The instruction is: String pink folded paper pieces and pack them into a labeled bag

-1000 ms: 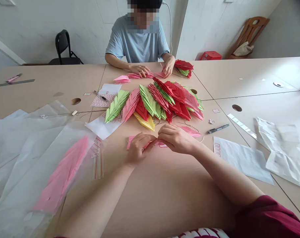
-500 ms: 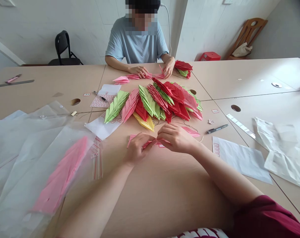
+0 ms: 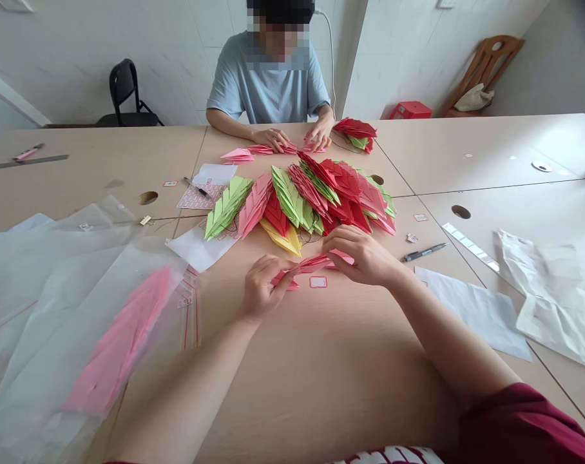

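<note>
My left hand [image 3: 266, 283] pinches the left end of a pink folded paper piece [image 3: 314, 263] between thumb and fingers. My right hand [image 3: 357, 256] has its fingers closed round the right part of the same piece, which stretches between both hands just above the table. More pink folds show under my left hand. Right below the piece lies a small red-bordered label [image 3: 318, 282]. Just beyond my hands rests a pile of folded paper pieces [image 3: 321, 193] in red, pink and green, with a yellow folded piece [image 3: 283, 240] at its near edge.
Across the table a person in a blue shirt [image 3: 272, 90] handles pink folded paper. Plastic bags [image 3: 41, 309], one with pink paper [image 3: 121, 341], cover the left. On the right lie a pen [image 3: 424, 252], a white sheet [image 3: 473, 312] and a crumpled white bag [image 3: 548, 290].
My hands have moved apart, the right one to the right, and the pink folded paper between them is spread longer. The red-bordered label is now uncovered. The other person's right-side hand has lowered.
</note>
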The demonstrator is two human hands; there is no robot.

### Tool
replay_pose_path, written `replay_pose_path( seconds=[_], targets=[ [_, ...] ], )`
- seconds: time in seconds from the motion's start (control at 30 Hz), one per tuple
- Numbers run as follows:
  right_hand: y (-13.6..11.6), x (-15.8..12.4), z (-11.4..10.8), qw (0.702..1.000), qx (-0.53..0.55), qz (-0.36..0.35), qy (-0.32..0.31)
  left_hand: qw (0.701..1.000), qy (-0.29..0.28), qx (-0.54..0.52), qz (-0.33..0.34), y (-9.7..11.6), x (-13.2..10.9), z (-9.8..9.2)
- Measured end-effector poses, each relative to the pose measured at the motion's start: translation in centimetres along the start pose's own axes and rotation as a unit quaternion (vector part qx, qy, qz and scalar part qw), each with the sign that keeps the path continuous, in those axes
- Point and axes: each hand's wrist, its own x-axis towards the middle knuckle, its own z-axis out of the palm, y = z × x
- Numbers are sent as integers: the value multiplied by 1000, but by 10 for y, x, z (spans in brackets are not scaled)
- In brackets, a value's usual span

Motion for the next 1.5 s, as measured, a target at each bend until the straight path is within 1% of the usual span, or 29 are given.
replay_pose_path(
  seconds=[0.07,0.23,0.4,0.53,0.7,0.83,0.93,1.03,1.1,1.2,1.3,1.4,1.5],
  targets=[
    [-2,1,0,1000,1,2,-3,1000,3,4,10,-1,0,1],
    [-4,3,6,999,-41,-12,-12,999,0,28,26,-1,-1,3],
    [-5,3,8,999,-41,-17,26,999,9,50,8,-2,-2,6],
    [-8,2,12,997,-59,-38,34,998,14,57,14,-1,-3,7],
    [-13,3,23,995,-79,-55,26,996,-15,91,22,0,-5,7],
    [-22,5,31,992,-104,-67,4,990,-34,134,35,4,-6,8],
    [-26,5,34,990,-121,-79,-9,991,-49,116,47,6,-5,7],
    [-25,5,32,989,-118,-90,-15,995,-71,51,48,9,-3,6],
    [-20,4,28,990,-113,-87,-9,996,-70,29,48,10,-2,4],
    [-13,3,22,991,-111,-68,9,996,-60,39,53,10,-1,3],
    [-8,2,16,992,-107,-58,13,995,-53,63,54,9,-2,3],
    [-8,2,10,995,-91,-47,9,994,-30,95,44,5,-3,5],
    [-10,2,4,996,-79,-34,16,994,-16,102,46,3,-5,5]
  ],
)
